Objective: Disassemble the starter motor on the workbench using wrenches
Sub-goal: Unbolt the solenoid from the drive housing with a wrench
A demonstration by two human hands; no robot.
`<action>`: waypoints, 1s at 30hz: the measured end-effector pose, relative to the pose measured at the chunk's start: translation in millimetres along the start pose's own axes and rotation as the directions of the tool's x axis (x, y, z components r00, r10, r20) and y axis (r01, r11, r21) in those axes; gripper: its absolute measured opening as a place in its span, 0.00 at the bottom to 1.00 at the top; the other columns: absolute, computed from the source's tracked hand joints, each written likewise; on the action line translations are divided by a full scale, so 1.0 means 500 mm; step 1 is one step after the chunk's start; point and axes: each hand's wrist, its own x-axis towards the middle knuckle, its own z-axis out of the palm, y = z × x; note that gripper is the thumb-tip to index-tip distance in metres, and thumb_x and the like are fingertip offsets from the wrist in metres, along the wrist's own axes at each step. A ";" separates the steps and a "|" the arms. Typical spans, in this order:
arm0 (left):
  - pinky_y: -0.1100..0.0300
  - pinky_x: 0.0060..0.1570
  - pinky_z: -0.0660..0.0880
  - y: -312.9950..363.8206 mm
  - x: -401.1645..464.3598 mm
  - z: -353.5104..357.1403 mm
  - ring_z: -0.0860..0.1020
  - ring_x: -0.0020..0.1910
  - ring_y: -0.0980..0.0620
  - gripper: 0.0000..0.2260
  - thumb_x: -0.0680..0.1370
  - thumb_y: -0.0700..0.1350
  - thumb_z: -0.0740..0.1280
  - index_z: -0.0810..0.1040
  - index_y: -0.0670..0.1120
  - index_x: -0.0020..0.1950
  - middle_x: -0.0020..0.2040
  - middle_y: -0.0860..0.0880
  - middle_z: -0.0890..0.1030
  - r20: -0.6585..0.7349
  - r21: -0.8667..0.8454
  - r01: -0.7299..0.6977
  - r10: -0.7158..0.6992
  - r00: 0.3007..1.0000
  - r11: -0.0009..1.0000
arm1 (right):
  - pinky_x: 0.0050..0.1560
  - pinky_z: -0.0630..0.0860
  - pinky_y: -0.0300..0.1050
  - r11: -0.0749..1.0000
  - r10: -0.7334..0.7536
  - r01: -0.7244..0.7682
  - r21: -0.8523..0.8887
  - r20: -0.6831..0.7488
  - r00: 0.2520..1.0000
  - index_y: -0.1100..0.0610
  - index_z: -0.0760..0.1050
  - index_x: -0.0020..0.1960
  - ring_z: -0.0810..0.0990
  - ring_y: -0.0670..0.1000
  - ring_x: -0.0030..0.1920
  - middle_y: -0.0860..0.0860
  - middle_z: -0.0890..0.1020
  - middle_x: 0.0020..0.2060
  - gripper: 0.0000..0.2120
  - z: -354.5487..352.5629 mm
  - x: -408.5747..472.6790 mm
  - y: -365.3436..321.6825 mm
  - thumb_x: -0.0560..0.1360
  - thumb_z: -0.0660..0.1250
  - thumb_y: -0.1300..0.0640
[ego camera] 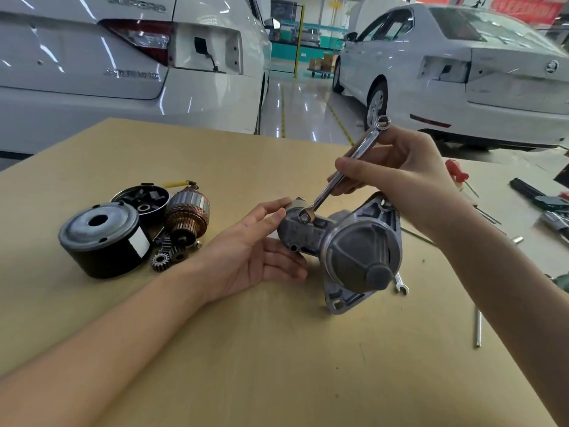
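The starter motor housing (348, 251) lies on its side near the middle of the tan workbench (277, 349), its rounded nose cone facing the camera and its mounting flange standing behind it. The left hand (255, 248) steadies the narrower rear end of the housing, thumb on top and fingers loosely spread beneath and beside it, nearly straight. The right hand (406, 177) pinches the shaft of a chrome combination wrench (341, 174) between thumb and curled fingers; the wrench slants down to the left, its lower ring end seated on a fastener on top of the housing, its upper end sticking out above the knuckles. Left of the housing, well apart from it, sit parts already taken off: a black cylindrical field casing (103, 238) with a metal end plate, a shallow round cover (141, 200) behind it, the copper-wound armature (187, 214), and small planetary gears (167, 255) touching one another. A second wrench (401, 286) peeks out just behind the flange. More tools, including a red-handled screwdriver (457, 172), lie at the right edge. Two white cars (123, 72) stand beyond the bench.
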 end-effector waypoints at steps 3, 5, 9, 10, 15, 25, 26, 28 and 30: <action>0.54 0.31 0.79 0.001 0.000 0.000 0.83 0.33 0.39 0.21 0.73 0.52 0.64 0.69 0.53 0.66 0.36 0.33 0.81 0.000 0.000 0.005 -0.005 1.000 1.000 | 0.43 0.82 0.46 0.997 0.001 0.003 -0.073 0.052 0.999 0.63 0.76 0.47 0.85 0.54 0.37 0.55 0.86 0.38 0.07 0.000 0.008 -0.016 0.72 0.71 0.64; 0.54 0.31 0.79 0.001 0.000 0.001 0.83 0.33 0.39 0.21 0.73 0.52 0.64 0.69 0.53 0.65 0.35 0.33 0.81 -0.007 0.005 0.002 -0.002 1.000 1.000 | 0.39 0.81 0.47 0.979 -0.040 0.068 -0.193 0.147 0.988 0.63 0.75 0.48 0.84 0.53 0.34 0.55 0.85 0.37 0.07 0.004 0.024 -0.035 0.72 0.71 0.64; 0.55 0.32 0.80 -0.001 0.003 -0.003 0.83 0.33 0.39 0.19 0.74 0.52 0.64 0.70 0.51 0.64 0.37 0.33 0.81 -0.002 -0.006 -0.002 0.002 1.000 1.000 | 0.39 0.82 0.49 0.887 -0.067 0.261 -0.381 0.453 0.889 0.63 0.77 0.50 0.84 0.52 0.34 0.55 0.85 0.38 0.06 0.050 0.075 -0.082 0.74 0.70 0.63; 0.54 0.32 0.80 -0.002 0.003 -0.004 0.83 0.33 0.39 0.19 0.74 0.51 0.64 0.69 0.50 0.64 0.37 0.33 0.81 0.005 -0.010 -0.005 0.005 1.000 1.000 | 0.39 0.82 0.45 0.868 -0.045 0.300 -0.396 0.538 0.842 0.61 0.79 0.50 0.84 0.50 0.34 0.54 0.84 0.37 0.06 0.073 0.084 -0.091 0.74 0.70 0.62; 0.55 0.32 0.80 -0.018 0.005 -0.008 0.84 0.34 0.42 0.19 0.73 0.50 0.59 0.73 0.36 0.53 0.36 0.35 0.82 0.005 0.004 0.000 0.000 1.000 1.000 | 0.38 0.77 0.37 0.660 0.115 0.505 -0.556 0.739 0.663 0.46 0.83 0.49 0.79 0.39 0.33 0.40 0.82 0.31 0.08 0.169 0.091 -0.077 0.71 0.72 0.53; 0.54 0.32 0.80 -0.002 0.001 0.002 0.83 0.33 0.39 0.20 0.74 0.51 0.64 0.69 0.52 0.65 0.36 0.33 0.81 0.006 -0.010 -0.003 0.003 1.000 1.000 | 0.44 0.81 0.43 0.985 -0.025 0.006 0.170 0.114 0.993 0.62 0.77 0.46 0.85 0.56 0.39 0.56 0.85 0.37 0.10 0.000 0.035 -0.032 0.66 0.72 0.61; 0.54 0.32 0.80 -0.002 -0.001 0.002 0.83 0.33 0.39 0.20 0.74 0.51 0.64 0.69 0.52 0.65 0.36 0.33 0.81 0.007 -0.011 -0.005 0.005 1.000 1.000 | 0.44 0.81 0.43 0.980 0.027 -0.042 0.195 0.079 0.997 0.62 0.77 0.45 0.84 0.57 0.39 0.56 0.85 0.36 0.11 -0.008 0.028 -0.021 0.65 0.72 0.61; 0.55 0.32 0.80 -0.002 -0.001 0.002 0.83 0.34 0.39 0.20 0.74 0.51 0.64 0.69 0.51 0.66 0.36 0.33 0.82 0.005 -0.014 -0.003 0.003 1.000 1.000 | 0.42 0.82 0.43 0.966 0.109 -0.115 0.230 0.037 0.993 0.63 0.76 0.43 0.84 0.57 0.37 0.59 0.85 0.36 0.10 -0.014 0.018 -0.002 0.63 0.72 0.62; 0.55 0.32 0.80 -0.001 -0.001 0.001 0.83 0.34 0.39 0.20 0.74 0.51 0.64 0.69 0.52 0.65 0.36 0.33 0.82 0.002 -0.015 -0.008 0.008 1.000 1.000 | 0.40 0.81 0.42 0.961 0.152 -0.153 0.231 0.022 0.988 0.62 0.76 0.42 0.84 0.57 0.35 0.61 0.84 0.37 0.10 -0.015 0.015 0.010 0.63 0.73 0.62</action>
